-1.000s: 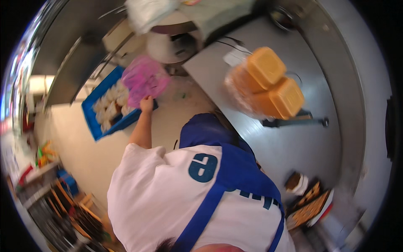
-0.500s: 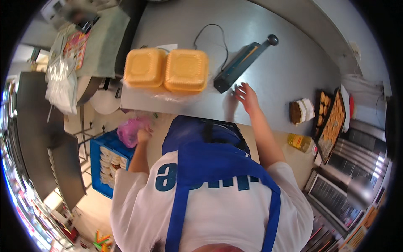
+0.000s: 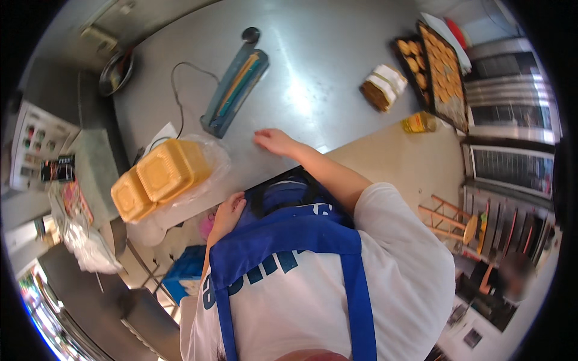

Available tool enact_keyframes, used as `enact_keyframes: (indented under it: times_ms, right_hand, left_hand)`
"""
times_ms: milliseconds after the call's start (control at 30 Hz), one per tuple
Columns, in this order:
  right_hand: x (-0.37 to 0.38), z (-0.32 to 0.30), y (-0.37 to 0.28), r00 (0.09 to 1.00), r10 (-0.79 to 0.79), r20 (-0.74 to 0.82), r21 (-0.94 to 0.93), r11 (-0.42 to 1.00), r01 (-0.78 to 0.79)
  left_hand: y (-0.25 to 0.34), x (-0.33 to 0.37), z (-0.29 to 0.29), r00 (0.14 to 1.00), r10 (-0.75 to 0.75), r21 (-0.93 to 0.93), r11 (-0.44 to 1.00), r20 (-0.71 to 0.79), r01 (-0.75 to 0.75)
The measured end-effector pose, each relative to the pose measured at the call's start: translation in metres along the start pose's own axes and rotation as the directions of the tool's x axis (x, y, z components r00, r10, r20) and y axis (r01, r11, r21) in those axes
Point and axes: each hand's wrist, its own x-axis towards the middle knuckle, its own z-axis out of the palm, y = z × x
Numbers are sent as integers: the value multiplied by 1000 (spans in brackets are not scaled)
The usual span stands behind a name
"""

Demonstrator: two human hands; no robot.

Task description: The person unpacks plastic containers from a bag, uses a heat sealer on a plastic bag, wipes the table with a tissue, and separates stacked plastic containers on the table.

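Observation:
My left hand (image 3: 231,212) is at the table's near edge, against the front of my blue apron (image 3: 289,231), its fingers stretched out with nothing visible in them. Part of a pink plastic bag (image 3: 208,226) shows beside that wrist; the rest is hidden. Over the steel table (image 3: 325,72), my right hand (image 3: 274,142) has loosely bent fingers and holds nothing I can see. It is nearest the lower end of a dark bag sealer (image 3: 235,90) with a black knob. Left of the sealer stand yellow lidded food boxes (image 3: 165,171) with clear plastic film around them.
A cord runs from the sealer. A wrapped brown block (image 3: 384,88), trays of baked rounds (image 3: 444,75) and an oil bottle (image 3: 419,123) lie to the right. A metal bowl (image 3: 116,73) is far left; a blue crate (image 3: 183,274) stands below the table. Another person (image 3: 512,277) is at lower right.
The view has swung right. My left hand has come away from the pink bag to my apron. My right hand's spread fingers have drawn together, and it is lower beside the sealer.

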Motion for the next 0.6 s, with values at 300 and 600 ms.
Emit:
enact_keyframes:
  times_ms: [300, 600]
  right_hand:
    - [-238, -149, 56, 765, 511, 393, -143, 855, -498]
    - [-150, -231, 113, 872, -279, -402, -534, 845, 24]
  left_hand:
    - [85, 105, 42, 992, 125, 142, 982, 14, -125]
    - [132, 202, 61, 860, 485, 762, 615, -161, -204]
